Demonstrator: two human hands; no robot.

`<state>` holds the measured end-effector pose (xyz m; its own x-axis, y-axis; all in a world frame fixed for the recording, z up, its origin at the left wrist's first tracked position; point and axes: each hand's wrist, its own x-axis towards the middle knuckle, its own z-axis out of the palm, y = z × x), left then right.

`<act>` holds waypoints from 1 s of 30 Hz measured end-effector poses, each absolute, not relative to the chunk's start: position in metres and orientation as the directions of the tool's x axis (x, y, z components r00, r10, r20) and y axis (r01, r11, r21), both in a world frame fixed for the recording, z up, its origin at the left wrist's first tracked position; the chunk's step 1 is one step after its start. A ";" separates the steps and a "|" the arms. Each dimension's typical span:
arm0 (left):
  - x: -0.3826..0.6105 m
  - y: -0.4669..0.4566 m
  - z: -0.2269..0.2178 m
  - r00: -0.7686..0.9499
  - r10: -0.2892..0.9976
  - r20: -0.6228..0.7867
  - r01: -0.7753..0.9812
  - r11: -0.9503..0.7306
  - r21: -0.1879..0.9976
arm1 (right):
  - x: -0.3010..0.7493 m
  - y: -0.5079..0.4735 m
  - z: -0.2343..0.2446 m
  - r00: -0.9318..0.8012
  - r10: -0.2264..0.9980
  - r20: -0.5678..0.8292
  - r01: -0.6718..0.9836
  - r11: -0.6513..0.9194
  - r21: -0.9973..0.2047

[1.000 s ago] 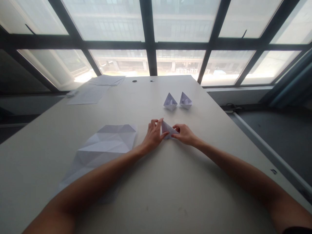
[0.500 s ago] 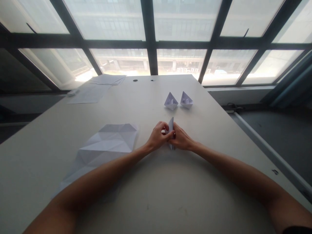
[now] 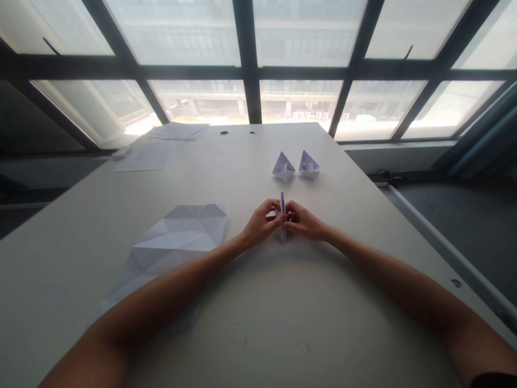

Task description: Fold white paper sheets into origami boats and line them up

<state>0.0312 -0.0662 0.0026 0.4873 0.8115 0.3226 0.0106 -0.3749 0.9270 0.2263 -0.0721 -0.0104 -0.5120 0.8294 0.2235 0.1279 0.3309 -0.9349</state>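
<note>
Between my hands a folded piece of paper (image 3: 283,203) stands on edge, its narrow side toward me. My left hand (image 3: 262,220) pinches it from the left, thumb on the near side. From the right, my right hand (image 3: 304,220) grips it with bent fingers and thumb. Some fingertips are hidden behind the paper. Just beyond are two finished-looking paper boats, a left one (image 3: 284,168) and a right one (image 3: 309,166), each with a pointed peak. A large creased sheet of paper (image 3: 177,231) lies left, partly under my left forearm.
A white table (image 3: 250,302) spreads before me. Flat paper sheets (image 3: 145,153) lie at its far left corner, near a small crumpled clear item (image 3: 119,155). Dark-framed windows (image 3: 249,73) rise behind the far edge. A pale rail (image 3: 444,242) runs along the right side.
The folded paper has shifted slightly left and turned more edge-on. My right hand has drawn a little to the right, and its fingers now show more. The boats stay put.
</note>
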 end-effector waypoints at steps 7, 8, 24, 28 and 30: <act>0.032 -0.068 0.003 0.451 0.803 0.390 0.042 -0.456 0.889 | 0.223 -0.080 -0.002 -0.513 0.813 0.277 0.189 0.421 -0.887; 0.032 -0.068 0.003 0.441 0.810 0.387 0.069 -0.460 0.885 | 0.222 -0.082 -0.001 -0.520 0.807 0.281 0.193 0.432 -0.881; 0.020 -0.054 0.009 0.615 0.786 0.070 -0.238 0.100 0.966 | 0.230 -0.075 -0.006 -0.072 0.871 0.486 0.237 0.488 -0.840; 0.020 -0.052 0.011 0.463 0.881 0.097 -0.142 -0.035 0.989 | 0.235 -0.076 0.000 -0.226 0.845 0.484 0.262 0.532 -0.805; 0.021 -0.051 0.011 0.414 0.897 0.154 -0.043 -0.150 0.988 | 0.231 -0.073 0.000 -0.154 0.881 0.448 0.259 0.473 -0.842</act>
